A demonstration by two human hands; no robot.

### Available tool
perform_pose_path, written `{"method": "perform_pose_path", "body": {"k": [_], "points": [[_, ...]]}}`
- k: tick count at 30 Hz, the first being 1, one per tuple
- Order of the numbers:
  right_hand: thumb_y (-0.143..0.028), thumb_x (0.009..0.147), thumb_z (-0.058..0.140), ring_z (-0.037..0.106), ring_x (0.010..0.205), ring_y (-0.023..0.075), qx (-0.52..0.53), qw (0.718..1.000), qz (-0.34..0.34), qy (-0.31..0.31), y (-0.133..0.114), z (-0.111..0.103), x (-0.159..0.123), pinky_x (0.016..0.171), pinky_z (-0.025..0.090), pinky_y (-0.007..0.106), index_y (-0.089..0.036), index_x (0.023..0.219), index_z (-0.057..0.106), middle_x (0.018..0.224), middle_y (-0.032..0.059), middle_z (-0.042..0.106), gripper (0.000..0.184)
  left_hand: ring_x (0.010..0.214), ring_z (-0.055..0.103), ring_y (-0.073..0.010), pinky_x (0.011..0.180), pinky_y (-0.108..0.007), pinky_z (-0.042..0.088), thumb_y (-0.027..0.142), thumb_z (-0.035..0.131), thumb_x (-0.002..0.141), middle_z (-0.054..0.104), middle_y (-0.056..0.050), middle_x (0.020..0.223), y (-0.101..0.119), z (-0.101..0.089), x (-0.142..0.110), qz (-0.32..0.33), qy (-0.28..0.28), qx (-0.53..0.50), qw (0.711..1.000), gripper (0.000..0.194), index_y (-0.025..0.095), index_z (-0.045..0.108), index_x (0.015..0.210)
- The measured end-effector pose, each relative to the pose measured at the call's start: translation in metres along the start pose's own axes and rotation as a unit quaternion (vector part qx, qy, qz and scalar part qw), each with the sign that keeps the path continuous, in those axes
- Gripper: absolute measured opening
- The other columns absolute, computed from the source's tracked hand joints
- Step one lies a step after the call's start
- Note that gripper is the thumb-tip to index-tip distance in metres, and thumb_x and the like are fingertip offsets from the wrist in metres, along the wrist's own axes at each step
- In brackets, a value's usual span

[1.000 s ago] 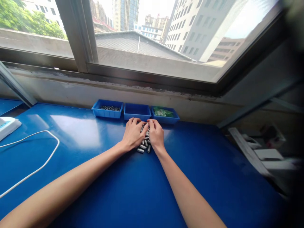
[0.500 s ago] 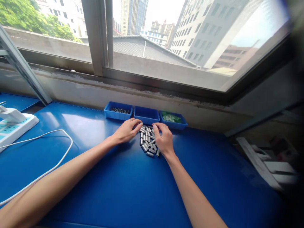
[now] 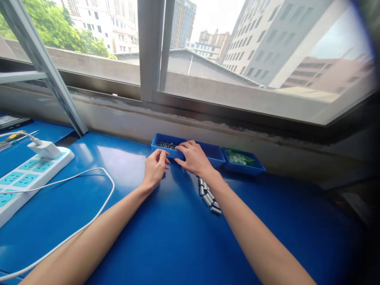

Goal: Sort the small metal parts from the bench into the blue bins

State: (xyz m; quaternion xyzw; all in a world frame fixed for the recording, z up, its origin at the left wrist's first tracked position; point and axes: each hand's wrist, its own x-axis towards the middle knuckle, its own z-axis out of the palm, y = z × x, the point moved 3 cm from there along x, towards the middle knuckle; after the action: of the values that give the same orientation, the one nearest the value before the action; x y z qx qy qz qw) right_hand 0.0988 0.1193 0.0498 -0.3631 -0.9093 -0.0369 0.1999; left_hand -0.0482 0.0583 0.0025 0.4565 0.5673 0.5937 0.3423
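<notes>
My left hand point(image 3: 154, 169) hovers over the table just in front of the left blue bin point(image 3: 174, 153). Its fingers are curled with the thumb against them, and whatever they may hold is hidden. That bin contains many small dark metal parts point(image 3: 165, 145). My right hand point(image 3: 194, 158) reaches over the bin's right end, thumb and fingers apart, the fingertips near the rim. Below my right wrist lies a pile of silver metal hex pieces point(image 3: 208, 196), partly covered by the forearm. The middle blue bin point(image 3: 216, 155) is partly behind my right hand.
A right blue bin point(image 3: 246, 169) holds green plastic packets point(image 3: 239, 157). On the left are a white power strip point(image 3: 32, 174) with a plugged-in charger point(image 3: 44, 149) and a white cable point(image 3: 111, 186) looping over the blue table point(image 3: 166, 245). A metal frame leg point(image 3: 59, 85) stands near the window wall.
Both hands have left the hex pieces. My right hand has moved left to the left bin, its fingers spreading; my left hand now sits before that bin. The view has turned left.
</notes>
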Motion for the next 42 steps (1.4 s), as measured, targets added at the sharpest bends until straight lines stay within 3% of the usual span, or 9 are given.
{"method": "perform_pose_path", "body": {"k": [3,7,12,16,21,26,33,38,42], "points": [[-0.02,0.08,0.071,0.06,0.101,0.0309,-0.014,0.999,-0.017,-0.036,0.003,0.013,0.016,0.087,0.046,0.045,-0.021,0.088,0.074,0.098,0.0109,0.075,0.009,0.052,0.061,-0.0129,0.048,-0.022,0.048,0.051,0.043,0.095,0.064,-0.001,0.068,-0.006,0.001,0.003,-0.019,-0.009,-0.032,0.999,0.039,0.018,0.063,0.089],[-0.02,0.083,0.067,0.067,0.093,0.0258,0.03,0.999,-0.01,0.005,0.008,0.013,0.016,0.09,0.044,0.043,-0.022,0.081,0.075,0.096,0.0062,0.078,0.009,0.057,0.064,-0.0156,0.055,-0.026,0.052,0.063,0.042,0.094,0.067,-0.006,0.068,-0.008,0.007,0.003,-0.015,-0.094,0.0,0.995,0.058,0.014,0.07,0.079],[-0.029,0.087,0.067,0.072,0.094,0.0247,0.105,0.987,0.033,0.119,0.005,-0.031,0.003,0.097,0.043,0.044,-0.026,0.082,0.078,0.097,0.0029,0.079,0.012,0.08,0.07,-0.0227,0.071,-0.03,0.055,0.063,0.064,0.084,0.075,-0.006,0.084,-0.002,0.009,0.001,-0.019,-0.178,0.021,0.984,0.051,0.017,0.073,0.106],[-0.032,0.087,0.07,0.073,0.091,0.024,0.123,0.986,0.011,0.116,-0.012,-0.074,-0.017,0.094,0.047,0.042,-0.027,0.081,0.079,0.093,0.0009,0.079,0.012,0.115,0.065,-0.0276,0.093,-0.037,0.054,0.054,0.076,0.078,0.068,-0.01,0.127,0.012,0.02,-0.003,-0.027,-0.251,-0.229,0.94,0.067,0.025,0.057,0.135],[-0.026,0.09,0.069,0.071,0.095,0.0206,0.166,0.98,-0.002,0.108,-0.029,-0.089,-0.058,0.089,0.054,0.035,-0.025,0.096,0.077,0.102,0.0018,0.078,0.011,0.117,0.065,-0.0319,0.105,-0.047,0.047,0.04,0.079,0.08,0.068,-0.014,0.125,0.024,0.031,-0.014,-0.02,-0.259,-0.398,0.88,0.062,0.016,0.058,0.134],[-0.035,0.093,0.065,0.063,0.116,0.0264,0.116,0.979,0.061,0.153,-0.024,-0.074,-0.113,0.101,0.052,0.043,-0.023,0.13,0.062,0.124,0.0095,0.069,0.039,0.112,0.067,-0.0296,0.104,-0.047,0.048,0.031,0.083,0.075,0.07,-0.013,0.121,0.017,0.022,-0.017,-0.055,-0.204,-0.353,0.912,0.061,0.016,0.059,0.129],[-0.056,0.093,0.056,0.025,0.151,0.0377,-0.018,0.996,0.074,-0.049,-0.012,-0.025,-0.149,0.119,0.025,0.063,-0.032,0.148,0.049,0.164,0.0081,0.029,0.06,0.107,0.068,-0.0286,0.099,-0.042,0.051,0.035,0.086,0.068,0.071,-0.011,0.117,0.014,0.011,-0.012,-0.042,-0.2,-0.224,0.953,0.057,0.017,0.063,0.117],[-0.053,0.098,0.047,0.026,0.151,0.0351,0.014,0.991,0.118,-0.068,0.003,-0.017,-0.14,0.119,0.026,0.062,-0.031,0.144,0.052,0.162,0.0062,0.034,0.051,0.1,0.067,-0.0262,0.093,-0.038,0.053,0.032,0.087,0.066,0.072,-0.009,0.109,0.017,0.009,-0.01,-0.01,-0.234,-0.128,0.964,0.057,0.015,0.065,0.116],[-0.046,0.099,0.049,0.035,0.147,0.0332,0.045,0.986,0.157,-0.018,0.01,-0.014,-0.14,0.118,0.029,0.059,-0.026,0.137,0.059,0.155,0.008,0.047,0.044,0.104,0.067,-0.0278,0.093,-0.038,0.052,0.031,0.091,0.06,0.071,-0.009,0.112,0.022,0.01,-0.013,0.001,-0.246,-0.041,0.968,0.071,0.017,0.06,0.123]]}}
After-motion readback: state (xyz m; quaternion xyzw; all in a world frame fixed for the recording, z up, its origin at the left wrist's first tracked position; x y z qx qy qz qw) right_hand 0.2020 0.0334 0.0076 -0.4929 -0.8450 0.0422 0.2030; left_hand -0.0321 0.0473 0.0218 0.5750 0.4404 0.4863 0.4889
